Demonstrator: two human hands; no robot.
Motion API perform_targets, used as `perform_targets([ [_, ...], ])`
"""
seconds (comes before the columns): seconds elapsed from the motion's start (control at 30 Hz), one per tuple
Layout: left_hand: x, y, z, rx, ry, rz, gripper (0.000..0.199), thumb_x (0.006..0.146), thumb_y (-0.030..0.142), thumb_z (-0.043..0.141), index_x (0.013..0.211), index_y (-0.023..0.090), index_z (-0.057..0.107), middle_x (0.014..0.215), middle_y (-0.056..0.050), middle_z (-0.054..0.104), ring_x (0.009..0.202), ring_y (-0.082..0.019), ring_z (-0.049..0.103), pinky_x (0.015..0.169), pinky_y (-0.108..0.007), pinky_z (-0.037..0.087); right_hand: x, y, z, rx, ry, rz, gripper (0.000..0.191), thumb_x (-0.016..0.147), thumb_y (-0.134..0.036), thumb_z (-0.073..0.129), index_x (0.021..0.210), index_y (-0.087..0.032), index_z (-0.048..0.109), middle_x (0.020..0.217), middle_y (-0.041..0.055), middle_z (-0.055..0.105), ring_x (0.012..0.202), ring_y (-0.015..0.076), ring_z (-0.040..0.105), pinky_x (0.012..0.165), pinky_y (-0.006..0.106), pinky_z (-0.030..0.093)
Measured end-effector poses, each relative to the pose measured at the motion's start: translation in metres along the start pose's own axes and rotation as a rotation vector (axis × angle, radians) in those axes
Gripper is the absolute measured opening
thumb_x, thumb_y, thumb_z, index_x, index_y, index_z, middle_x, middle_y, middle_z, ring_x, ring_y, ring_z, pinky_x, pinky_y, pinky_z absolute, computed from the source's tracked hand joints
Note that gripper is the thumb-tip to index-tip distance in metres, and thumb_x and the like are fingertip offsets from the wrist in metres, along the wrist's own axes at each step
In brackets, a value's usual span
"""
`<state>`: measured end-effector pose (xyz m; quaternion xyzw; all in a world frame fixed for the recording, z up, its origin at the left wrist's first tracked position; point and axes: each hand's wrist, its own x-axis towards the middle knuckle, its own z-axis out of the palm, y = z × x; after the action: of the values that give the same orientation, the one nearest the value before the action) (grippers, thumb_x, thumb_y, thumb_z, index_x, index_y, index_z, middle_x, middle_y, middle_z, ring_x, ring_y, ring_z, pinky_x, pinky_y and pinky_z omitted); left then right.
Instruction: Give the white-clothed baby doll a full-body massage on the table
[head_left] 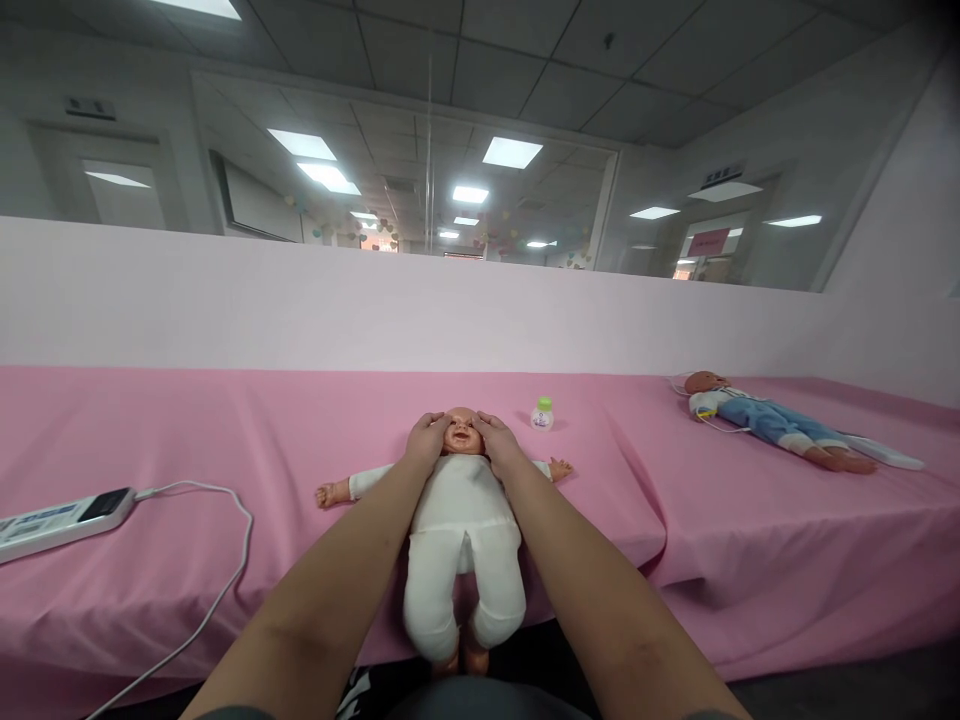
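Note:
A baby doll (466, 500) with a white cloth body lies on its back on the pink-covered table, its head away from me and its feet at the near edge. My left hand (427, 440) rests against the left side of the doll's head, fingers together near its brow. On the right side of the head, my right hand (497, 437) lies in the same way. Both hands touch the head, and the smiling face shows between them. A small clear bottle with a green cap (542, 415) stands just beyond my right hand.
The pink cloth (300, 420) covers the table. At the left lies a white device (67, 522) with a cable hanging over the near edge. A second doll in blue trousers (772, 418) lies at the far right. Behind is a low white wall (375, 315) with windows above.

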<state>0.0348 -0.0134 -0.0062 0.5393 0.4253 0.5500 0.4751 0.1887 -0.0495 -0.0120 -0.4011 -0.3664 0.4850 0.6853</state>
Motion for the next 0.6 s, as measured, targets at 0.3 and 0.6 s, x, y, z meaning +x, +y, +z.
perform_targets([
  [0.3, 0.001, -0.006, -0.001, -0.012, -0.013, 0.009, 0.037, 0.086, 0.045, 0.066, 0.113, 0.020, 0.069, 0.113, -0.010, 0.076, 0.102, -0.023, 0.072, 0.085, -0.032, 0.057, -0.005, 0.007, -0.005, 0.120, -0.055, 0.013, 0.054, 0.080, -0.032, 0.079, 0.130, -0.023, 0.062, 0.126, 0.0072, 0.073, 0.113, 0.0259, 0.071, 0.099, 0.042, 0.059],
  [0.6, 0.008, 0.010, 0.000, 0.166, -0.011, -0.046, 0.052, 0.068, 0.052, 0.085, 0.107, 0.022, 0.068, 0.090, -0.010, 0.077, 0.079, -0.030, 0.073, 0.063, -0.035, 0.055, 0.006, 0.001, -0.006, -0.078, 0.022, 0.016, 0.061, 0.065, -0.041, 0.093, 0.115, -0.019, 0.065, 0.097, 0.0082, 0.077, 0.087, 0.0272, 0.075, 0.078, 0.039, 0.062],
])
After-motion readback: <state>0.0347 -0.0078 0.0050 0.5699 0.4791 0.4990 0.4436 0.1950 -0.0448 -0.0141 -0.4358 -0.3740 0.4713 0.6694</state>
